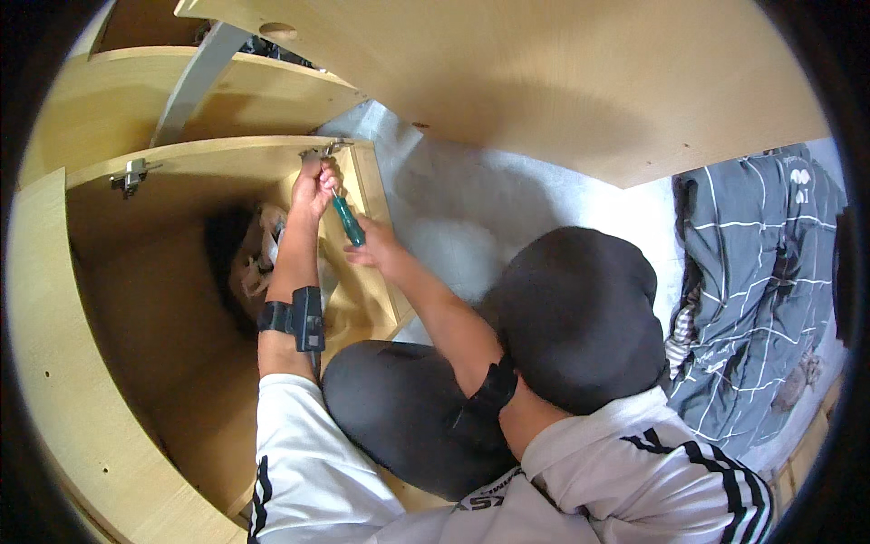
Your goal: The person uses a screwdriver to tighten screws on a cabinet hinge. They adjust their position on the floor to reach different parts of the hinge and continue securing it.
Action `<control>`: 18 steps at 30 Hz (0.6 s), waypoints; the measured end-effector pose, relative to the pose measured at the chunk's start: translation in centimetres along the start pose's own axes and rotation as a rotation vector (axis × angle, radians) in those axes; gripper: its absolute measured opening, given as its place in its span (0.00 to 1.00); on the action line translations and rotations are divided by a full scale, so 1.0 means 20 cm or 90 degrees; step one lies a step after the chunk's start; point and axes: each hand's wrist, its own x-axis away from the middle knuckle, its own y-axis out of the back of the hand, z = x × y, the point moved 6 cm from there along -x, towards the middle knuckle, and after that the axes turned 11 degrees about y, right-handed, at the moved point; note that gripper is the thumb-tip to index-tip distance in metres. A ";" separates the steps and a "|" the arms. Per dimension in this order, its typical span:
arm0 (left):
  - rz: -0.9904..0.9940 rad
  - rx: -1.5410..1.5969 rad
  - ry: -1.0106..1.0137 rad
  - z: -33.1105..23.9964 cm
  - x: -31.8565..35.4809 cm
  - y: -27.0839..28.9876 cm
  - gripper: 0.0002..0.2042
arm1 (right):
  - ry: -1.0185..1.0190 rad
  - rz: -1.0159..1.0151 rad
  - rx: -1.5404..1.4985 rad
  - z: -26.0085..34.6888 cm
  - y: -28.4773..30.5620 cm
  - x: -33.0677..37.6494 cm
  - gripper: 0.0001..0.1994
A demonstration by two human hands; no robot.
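Here, label by label:
Left hand: the left hand (316, 188) is clenched at the top edge of the cabinet panel (367, 195), pinching what looks like a metal hinge (326, 148), though the view is too small to be sure.
Right hand: the right hand (373, 245) grasps the green-handled screwdriver (347, 220), whose tip points up toward the hinge.
Screwdriver: it lies between the two hands, just below the hinge.
Surroundings: a second metal fitting (132, 174) sits on the panel edge to the left; a striped grey cloth (752, 281) lies well apart on the right.
Risk: the tip could slip off the screw and jab the left fingers, since they sit just beside it; a tilted driver would cause that.
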 end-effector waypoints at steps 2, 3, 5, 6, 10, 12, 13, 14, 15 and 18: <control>-0.060 -0.038 -0.031 -0.03 -0.02 0.04 0.02 | 0.052 0.055 0.058 0.01 -0.04 -0.03 0.18; -0.076 -0.074 -0.040 -0.05 -0.03 0.06 0.02 | 0.046 0.086 0.074 -0.01 -0.06 -0.03 0.17; -0.092 -0.092 -0.030 -0.07 -0.03 0.12 0.02 | 0.005 0.152 0.024 -0.05 -0.10 -0.03 0.14; -0.053 -0.045 -0.024 -0.05 -0.04 0.13 0.02 | 0.033 0.134 0.063 -0.03 -0.09 -0.05 0.14; 0.022 0.009 -0.024 -0.05 -0.07 0.14 0.03 | 0.079 0.099 0.076 -0.01 -0.06 -0.05 0.13; 0.013 0.034 -0.032 -0.04 -0.09 0.16 0.03 | 0.073 0.082 0.079 0.00 -0.05 -0.04 0.13; 0.025 0.009 -0.055 -0.05 -0.08 0.16 0.03 | 0.130 0.087 0.094 0.02 -0.05 -0.03 0.12; 0.029 -0.001 -0.058 -0.05 -0.09 0.16 0.04 | 0.159 0.063 0.090 0.02 -0.04 -0.01 0.11; 0.023 -0.006 -0.066 -0.05 -0.09 0.17 0.04 | 0.186 0.038 0.088 0.03 -0.04 0.01 0.12; 0.051 0.010 -0.066 -0.04 -0.09 0.16 0.05 | 0.232 -0.025 0.117 0.05 -0.04 0.04 0.15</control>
